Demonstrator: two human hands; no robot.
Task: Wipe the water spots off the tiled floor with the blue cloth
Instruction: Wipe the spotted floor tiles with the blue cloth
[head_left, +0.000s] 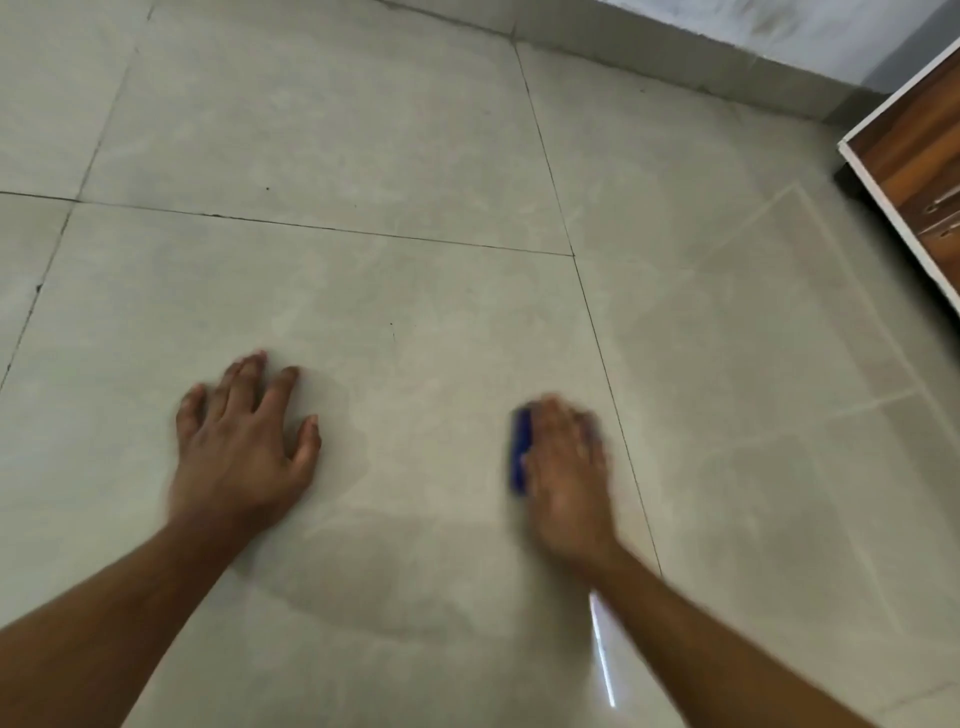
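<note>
Tiled floor (363, 130), grey and glossy, both hands down on one large tile.
Right hand (566, 467) lies flat, fingers straight, pressing the blue cloth (519, 449), which shows only at its thumb side; blurred. Left hand (244, 441), well apart, rests splayed wide, holding nothing. Wooden cabinet (914, 171) beyond the right hand.

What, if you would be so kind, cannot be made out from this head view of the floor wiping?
- Blue cloth: mostly hidden under the right hand; only a strip shows.
- Right hand: motion-blurred, so its finger pose is unclear.
- Wooden furniture: cut off by the right edge.
- Water spots: only faint patches show on the tiled floor, too vague to count.
- Left hand: slightly blurred, flat on the tile.
</note>
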